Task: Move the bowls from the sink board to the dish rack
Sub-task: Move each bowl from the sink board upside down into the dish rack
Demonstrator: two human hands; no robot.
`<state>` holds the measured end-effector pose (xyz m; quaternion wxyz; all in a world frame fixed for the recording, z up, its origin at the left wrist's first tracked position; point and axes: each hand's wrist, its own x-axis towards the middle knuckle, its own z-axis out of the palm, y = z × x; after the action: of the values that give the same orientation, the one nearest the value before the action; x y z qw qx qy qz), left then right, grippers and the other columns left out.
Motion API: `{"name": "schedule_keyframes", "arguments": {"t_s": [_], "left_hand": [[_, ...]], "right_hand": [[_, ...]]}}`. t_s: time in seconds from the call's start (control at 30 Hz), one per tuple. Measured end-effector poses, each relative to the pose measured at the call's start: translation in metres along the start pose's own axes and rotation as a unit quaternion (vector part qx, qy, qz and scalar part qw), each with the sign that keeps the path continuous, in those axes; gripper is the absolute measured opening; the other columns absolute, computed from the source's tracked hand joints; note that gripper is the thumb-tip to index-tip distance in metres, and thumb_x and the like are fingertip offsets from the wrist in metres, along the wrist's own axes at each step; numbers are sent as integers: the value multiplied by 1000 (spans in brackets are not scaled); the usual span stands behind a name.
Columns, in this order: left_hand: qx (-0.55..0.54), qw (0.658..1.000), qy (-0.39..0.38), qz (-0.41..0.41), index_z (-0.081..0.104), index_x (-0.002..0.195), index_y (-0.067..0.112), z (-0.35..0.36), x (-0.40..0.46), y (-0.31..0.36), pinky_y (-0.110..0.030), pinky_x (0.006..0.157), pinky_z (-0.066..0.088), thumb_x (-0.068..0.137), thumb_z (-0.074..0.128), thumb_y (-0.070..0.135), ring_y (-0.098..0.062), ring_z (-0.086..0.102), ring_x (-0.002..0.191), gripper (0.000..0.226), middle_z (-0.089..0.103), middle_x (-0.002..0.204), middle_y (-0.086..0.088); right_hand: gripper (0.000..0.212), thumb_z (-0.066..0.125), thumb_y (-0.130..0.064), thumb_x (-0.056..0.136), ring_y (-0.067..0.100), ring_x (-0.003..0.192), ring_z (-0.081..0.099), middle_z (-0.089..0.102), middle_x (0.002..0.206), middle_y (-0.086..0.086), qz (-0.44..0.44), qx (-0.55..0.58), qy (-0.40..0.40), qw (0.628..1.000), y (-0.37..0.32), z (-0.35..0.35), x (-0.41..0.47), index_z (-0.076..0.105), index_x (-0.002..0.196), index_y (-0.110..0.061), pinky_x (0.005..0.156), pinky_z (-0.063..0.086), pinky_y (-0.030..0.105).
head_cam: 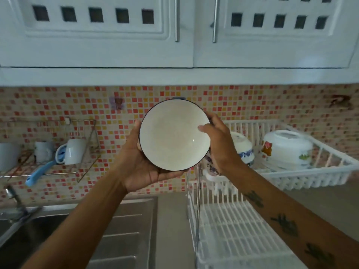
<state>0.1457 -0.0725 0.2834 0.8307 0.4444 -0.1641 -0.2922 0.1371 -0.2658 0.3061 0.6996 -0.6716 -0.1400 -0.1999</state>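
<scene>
A cream bowl with a thin dark rim is held up in front of the tiled wall, its inside facing me. My left hand cups it from below and the left. My right hand grips its right rim, thumb inside. The white two-tier dish rack stands to the right. Its upper tier holds a bowl with blue pattern, upside down, and an upturned white bowl with a floral print. The lower tier shows only bare slats. The steel sink board lies under my left forearm.
White wall cabinets hang close overhead. A wire wall shelf on the left carries white mugs and a blue-handled tool. The sink basin and a tap sit at lower left. A thin steel post rises at the rack's left edge.
</scene>
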Motion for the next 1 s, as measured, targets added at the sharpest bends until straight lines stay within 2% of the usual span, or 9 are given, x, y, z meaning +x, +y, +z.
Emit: {"name": "schedule_keyframes", "arguments": {"t_s": [0.1, 0.23, 0.37, 0.43, 0.5, 0.6, 0.67, 0.83, 1.0], "left_hand": [[76, 994, 60, 50, 60, 127, 25, 38, 17, -8, -58, 86, 55, 78, 41, 77, -45, 61, 114, 74, 63, 128, -18], [271, 938, 156, 153, 48, 132, 26, 82, 47, -23, -45, 82, 59, 73, 60, 63, -26, 66, 104, 71, 61, 127, -12], [419, 833, 211, 295, 41, 126, 26, 107, 81, -35, -20, 75, 59, 63, 86, 38, 3, 68, 87, 78, 63, 108, 9], [482, 781, 229, 325, 41, 122, 28, 111, 101, -41, -25, 79, 59, 53, 91, 40, -5, 67, 95, 86, 61, 108, 7], [516, 746, 247, 340, 42, 119, 30, 112, 120, -46, -32, 84, 58, 43, 90, 53, -17, 64, 104, 93, 58, 118, -2], [525, 736, 257, 341, 39, 120, 31, 115, 143, -57, -32, 89, 54, 43, 90, 50, -22, 55, 112, 95, 47, 127, -6], [534, 727, 273, 334, 38, 124, 29, 117, 152, -65, -32, 91, 51, 48, 92, 42, -23, 50, 114, 94, 41, 127, -6], [548, 704, 294, 343, 38, 124, 29, 108, 159, -82, -34, 91, 50, 46, 91, 43, -21, 46, 114, 95, 37, 120, 0], [560, 705, 293, 323, 37, 121, 34, 100, 163, -86, -43, 91, 55, 37, 85, 54, -24, 47, 116, 98, 36, 120, 2]], "right_hand": [[45, 28, -51, 92, 16, 98, 60, 68, 108, 1, 17, -2, -18, 1000, -17, -48, 7, 66, 100, -28, 90, 46, 39], [66, 3, -62, 93, 19, 122, 50, 58, 135, 1, 70, -106, -39, 991, -34, -105, 22, 60, 110, -33, 110, 26, 50], [92, 7, -80, 80, 23, 130, 45, 52, 143, 4, 130, -159, -65, 977, -41, -142, 49, 56, 132, -22, 115, 20, 55], [95, 15, -86, 74, 27, 130, 46, 52, 143, 5, 147, -168, -81, 972, -39, -148, 56, 48, 140, -25, 114, 24, 56], [86, 31, -84, 74, 28, 123, 54, 59, 136, 7, 141, -175, -90, 970, -33, -148, 59, 51, 136, -29, 111, 34, 53], [70, 56, -76, 61, 29, 101, 69, 73, 111, 7, 134, -157, -51, 977, -18, -151, 68, 69, 108, -26, 101, 48, 50], [54, 59, -65, 61, 32, 95, 71, 75, 102, 9, 125, -141, -18, 982, -5, -152, 75, 70, 94, -24, 97, 51, 51], [34, 58, -53, 67, 27, 96, 69, 71, 109, 7, 112, -104, 13, 988, 17, -152, 70, 66, 90, -29, 93, 53, 47], [45, 59, -57, 62, 26, 97, 68, 71, 109, 5, 130, -84, 22, 988, 34, -153, 70, 66, 96, -29, 93, 53, 48]]}}
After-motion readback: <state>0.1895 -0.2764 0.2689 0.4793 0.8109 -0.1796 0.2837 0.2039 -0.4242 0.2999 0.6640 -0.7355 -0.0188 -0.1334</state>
